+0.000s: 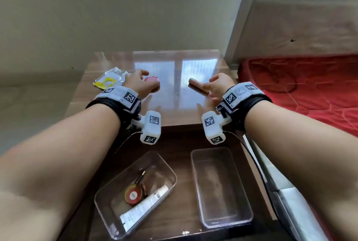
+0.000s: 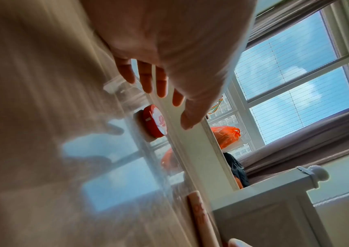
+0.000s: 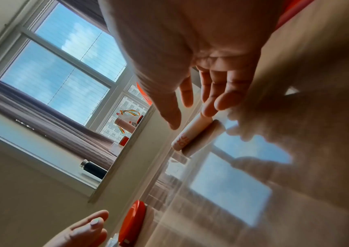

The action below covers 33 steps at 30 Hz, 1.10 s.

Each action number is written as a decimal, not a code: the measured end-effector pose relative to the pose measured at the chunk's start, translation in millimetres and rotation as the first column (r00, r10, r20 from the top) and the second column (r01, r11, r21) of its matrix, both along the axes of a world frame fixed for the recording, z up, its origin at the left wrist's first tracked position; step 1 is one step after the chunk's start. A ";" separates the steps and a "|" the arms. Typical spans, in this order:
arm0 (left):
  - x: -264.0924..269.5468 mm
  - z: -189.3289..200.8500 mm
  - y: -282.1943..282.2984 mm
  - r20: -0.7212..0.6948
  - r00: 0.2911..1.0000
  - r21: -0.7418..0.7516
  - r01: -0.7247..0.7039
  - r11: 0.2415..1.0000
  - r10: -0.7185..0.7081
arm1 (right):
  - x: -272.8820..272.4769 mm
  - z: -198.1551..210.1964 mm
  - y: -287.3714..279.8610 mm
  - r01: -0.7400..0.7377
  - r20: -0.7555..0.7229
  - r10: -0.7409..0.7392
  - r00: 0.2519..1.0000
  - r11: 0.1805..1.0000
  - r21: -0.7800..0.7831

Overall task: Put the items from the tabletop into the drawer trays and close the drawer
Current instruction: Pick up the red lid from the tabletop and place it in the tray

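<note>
On the glossy wooden tabletop (image 1: 174, 105) lie a round red tin (image 1: 153, 80), a pink tube (image 1: 196, 85) and a silver and yellow packet (image 1: 110, 80). My left hand (image 1: 147, 81) hovers over the tin with fingers spread. In the left wrist view the left hand (image 2: 169, 107) stands just above the tin (image 2: 155, 123), apart from it. My right hand (image 1: 210, 86) reaches the tube's near end. In the right wrist view its straight fingers (image 3: 209, 110) touch the tube (image 3: 192, 133), thumb apart, with no grip closed.
The drawer (image 1: 180, 144) is open below the tabletop. Its left clear tray (image 1: 164, 163) holds a round red tin, a white tube and a thin pen. The right clear tray (image 1: 195, 178) has nothing in it. A red bedspread (image 1: 300, 86) lies to the right.
</note>
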<state>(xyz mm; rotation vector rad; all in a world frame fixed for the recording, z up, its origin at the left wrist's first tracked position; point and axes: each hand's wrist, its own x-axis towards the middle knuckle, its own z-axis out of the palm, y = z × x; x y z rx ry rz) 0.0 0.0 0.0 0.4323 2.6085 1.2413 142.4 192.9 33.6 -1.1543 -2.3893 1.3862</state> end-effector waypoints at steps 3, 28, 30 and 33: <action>-8.0 -0.6 4.7 -0.014 1.000 -0.061 -0.023 0.998 0.022 | -5.8 -3.8 4.8 -0.016 0.031 0.015 0.999 1.000 0.010; 34.0 0.8 -12.5 0.057 0.997 -0.235 0.069 0.970 -0.057 | 36.8 12.1 -19.8 -0.153 0.037 0.154 0.987 0.988 -0.004; 47.3 2.9 -16.6 0.071 0.994 -0.168 0.090 0.982 -0.079 | 49.4 15.6 -23.0 -0.158 -0.015 0.157 0.987 0.986 -0.055; 67.6 8.3 -21.7 0.087 0.989 -0.072 0.123 0.990 -0.116 | 65.9 19.1 -20.2 -0.235 -0.049 0.230 0.972 0.965 -0.119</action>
